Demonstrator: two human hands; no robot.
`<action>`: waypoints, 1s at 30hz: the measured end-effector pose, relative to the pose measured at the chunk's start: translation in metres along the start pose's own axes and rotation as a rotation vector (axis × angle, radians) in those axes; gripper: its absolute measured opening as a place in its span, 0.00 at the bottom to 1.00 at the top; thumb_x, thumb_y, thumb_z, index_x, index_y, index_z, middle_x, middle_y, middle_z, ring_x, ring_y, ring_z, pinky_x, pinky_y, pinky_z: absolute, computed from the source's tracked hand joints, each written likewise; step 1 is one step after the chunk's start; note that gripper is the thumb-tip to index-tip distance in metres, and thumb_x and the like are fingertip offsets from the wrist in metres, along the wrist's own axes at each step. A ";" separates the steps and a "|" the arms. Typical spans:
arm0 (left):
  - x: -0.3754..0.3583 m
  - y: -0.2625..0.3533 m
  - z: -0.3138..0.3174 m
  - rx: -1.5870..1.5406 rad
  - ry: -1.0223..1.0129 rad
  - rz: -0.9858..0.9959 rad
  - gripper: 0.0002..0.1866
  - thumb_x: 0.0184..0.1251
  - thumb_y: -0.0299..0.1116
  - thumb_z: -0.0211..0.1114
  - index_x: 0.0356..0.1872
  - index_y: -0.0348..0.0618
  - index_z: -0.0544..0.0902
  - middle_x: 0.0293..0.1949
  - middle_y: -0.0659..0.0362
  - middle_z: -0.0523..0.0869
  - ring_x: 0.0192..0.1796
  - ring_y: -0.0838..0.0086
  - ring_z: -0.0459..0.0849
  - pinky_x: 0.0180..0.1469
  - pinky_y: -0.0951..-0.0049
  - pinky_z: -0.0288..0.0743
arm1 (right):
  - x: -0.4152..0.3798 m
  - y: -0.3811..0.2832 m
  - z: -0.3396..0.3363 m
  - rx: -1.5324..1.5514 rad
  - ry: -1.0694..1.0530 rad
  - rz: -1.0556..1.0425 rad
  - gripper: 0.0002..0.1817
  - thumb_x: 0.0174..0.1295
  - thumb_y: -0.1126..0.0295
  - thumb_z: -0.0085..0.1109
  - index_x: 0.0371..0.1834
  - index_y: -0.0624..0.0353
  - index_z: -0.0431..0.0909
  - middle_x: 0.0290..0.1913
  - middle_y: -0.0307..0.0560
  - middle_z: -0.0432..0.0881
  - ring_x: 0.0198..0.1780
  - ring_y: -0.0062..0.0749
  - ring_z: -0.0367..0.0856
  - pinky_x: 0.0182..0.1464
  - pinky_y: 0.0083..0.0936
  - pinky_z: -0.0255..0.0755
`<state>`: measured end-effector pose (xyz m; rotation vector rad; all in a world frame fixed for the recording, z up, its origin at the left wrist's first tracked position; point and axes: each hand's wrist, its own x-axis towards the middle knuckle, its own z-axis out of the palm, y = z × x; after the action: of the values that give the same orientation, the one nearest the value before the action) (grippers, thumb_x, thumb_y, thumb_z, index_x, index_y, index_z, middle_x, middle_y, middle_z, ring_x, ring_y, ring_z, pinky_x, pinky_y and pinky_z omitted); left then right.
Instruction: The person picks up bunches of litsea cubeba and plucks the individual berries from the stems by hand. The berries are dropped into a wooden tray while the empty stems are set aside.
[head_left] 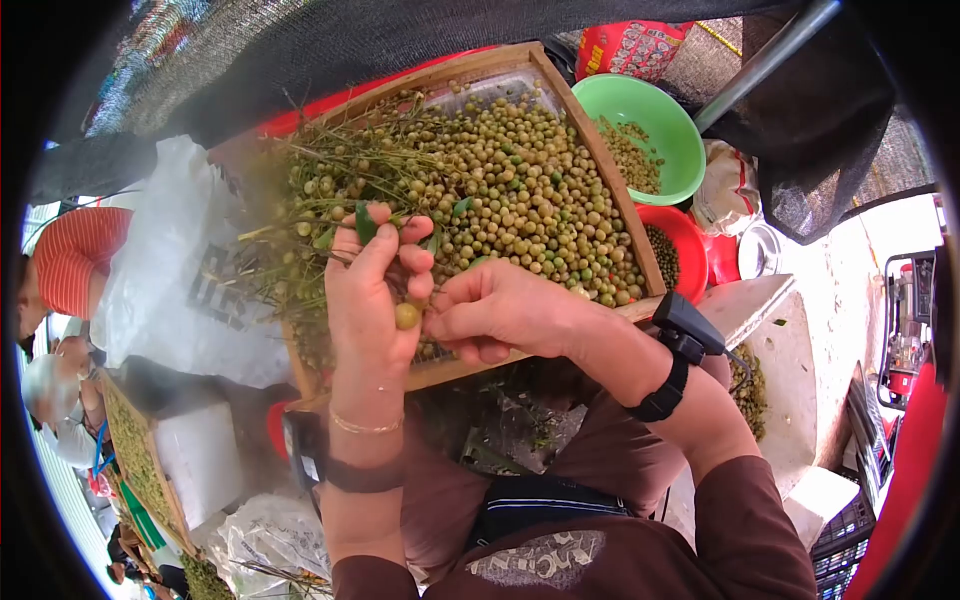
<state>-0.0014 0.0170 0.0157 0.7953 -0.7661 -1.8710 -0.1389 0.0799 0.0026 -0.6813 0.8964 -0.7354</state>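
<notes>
My left hand (375, 285) is closed around a thin stem with a green leaf (366, 222) and a round yellow-green fruit (407, 316) hanging by the palm. Beside it, my right hand (490, 310) is pinched close to that fruit; what lies between its fingertips is too small to make out. Both hands are over the near edge of a wooden-framed tray (600, 165). Many loose round green fruits (530, 190) fill the tray's middle and right. Stems with fruit still attached (340, 170) are heaped on its left.
Behind the tray's right side stand a green basin (685, 140) and a red basin (690, 245) with small fruits. A clear plastic bag (180, 270) lies left. Another fruit tray (140, 455) and other people (65, 400) are farther left. A metal pole (770, 60) slants at upper right.
</notes>
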 end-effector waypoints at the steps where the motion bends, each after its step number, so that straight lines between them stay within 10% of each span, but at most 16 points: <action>1: -0.001 0.000 0.003 0.012 0.038 0.000 0.05 0.66 0.24 0.50 0.41 0.43 0.71 0.35 0.48 0.80 0.24 0.77 0.77 0.20 0.81 0.70 | 0.001 0.002 0.001 0.089 -0.024 0.005 0.06 0.56 0.72 0.57 0.25 0.60 0.75 0.24 0.42 0.78 0.18 0.16 0.72 0.16 0.09 0.60; 30: 0.000 -0.004 0.009 0.027 0.192 0.187 0.06 0.65 0.22 0.49 0.42 0.43 0.67 0.36 0.47 0.79 0.21 0.79 0.73 0.19 0.83 0.64 | 0.018 0.019 0.010 0.325 0.079 -0.160 0.07 0.60 0.68 0.53 0.33 0.62 0.72 0.25 0.39 0.75 0.19 0.15 0.71 0.14 0.11 0.58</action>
<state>-0.0105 0.0203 0.0181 0.8754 -0.7192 -1.5964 -0.1173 0.0789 -0.0153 -0.4403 0.7762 -1.0314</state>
